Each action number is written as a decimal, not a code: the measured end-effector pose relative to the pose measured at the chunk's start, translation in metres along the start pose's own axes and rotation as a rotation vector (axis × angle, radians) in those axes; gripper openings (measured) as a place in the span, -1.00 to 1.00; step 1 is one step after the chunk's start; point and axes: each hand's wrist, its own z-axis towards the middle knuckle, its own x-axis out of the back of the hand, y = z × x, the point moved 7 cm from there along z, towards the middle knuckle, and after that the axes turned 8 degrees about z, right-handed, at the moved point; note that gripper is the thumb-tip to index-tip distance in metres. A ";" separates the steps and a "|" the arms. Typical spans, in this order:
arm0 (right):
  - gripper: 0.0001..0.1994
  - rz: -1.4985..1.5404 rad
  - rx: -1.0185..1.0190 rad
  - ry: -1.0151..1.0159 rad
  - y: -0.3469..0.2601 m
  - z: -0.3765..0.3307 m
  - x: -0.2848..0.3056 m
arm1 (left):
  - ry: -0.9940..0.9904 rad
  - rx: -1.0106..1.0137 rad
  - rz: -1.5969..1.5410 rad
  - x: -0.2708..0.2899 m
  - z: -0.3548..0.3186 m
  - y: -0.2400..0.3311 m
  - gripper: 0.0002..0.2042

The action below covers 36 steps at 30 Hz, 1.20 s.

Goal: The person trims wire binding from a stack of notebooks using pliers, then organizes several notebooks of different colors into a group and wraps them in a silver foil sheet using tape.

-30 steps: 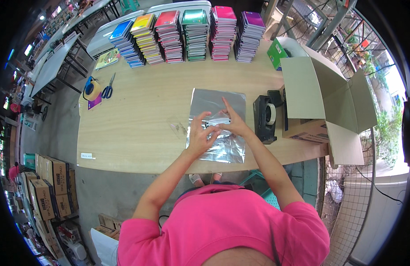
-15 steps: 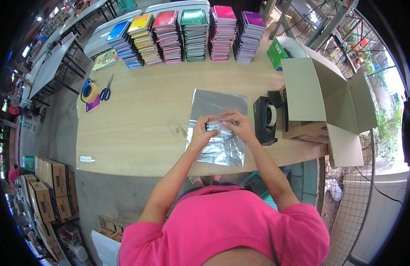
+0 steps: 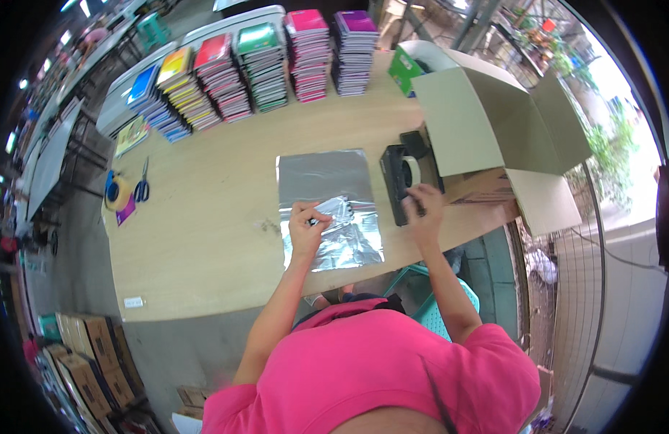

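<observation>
My left hand [image 3: 307,226] is closed with thumb and fingers on a small clear-plastic-wrapped bundle [image 3: 339,209] with dark bits at its end. The bundle is held over a shiny silvery plastic sheet [image 3: 327,173], which lies flat on the table and is creased in its nearer part. My right hand [image 3: 425,215], blurred by motion, is at the near end of a black tape dispenser [image 3: 394,189] with a pale tape roll. Whether its bent fingers hold any tape cannot be made out.
Stacks of notebooks [image 3: 260,69] in several colours line the table's far edge. An open cardboard box [image 3: 457,123] stands at the right, a green box [image 3: 404,71] behind it. Scissors [image 3: 142,189] and a yellow tape roll [image 3: 117,194] lie at the left of the table [image 3: 197,246].
My right hand has left the bundle and moved right to the tape dispenser. My left hand still has the bundle. The whole view has turned and shifted.
</observation>
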 end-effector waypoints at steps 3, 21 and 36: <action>-0.72 0.086 -0.747 -0.055 0.078 0.002 0.024 | -0.004 -0.007 -0.013 -0.004 -0.004 0.001 -0.86; -0.53 0.854 -0.832 -0.196 -0.034 -0.069 -0.076 | -0.003 -0.077 0.050 0.001 -0.005 0.011 -0.87; 0.04 0.422 -0.415 -0.005 -0.028 -0.078 -0.123 | -0.508 -0.268 0.285 -0.003 0.029 0.043 0.13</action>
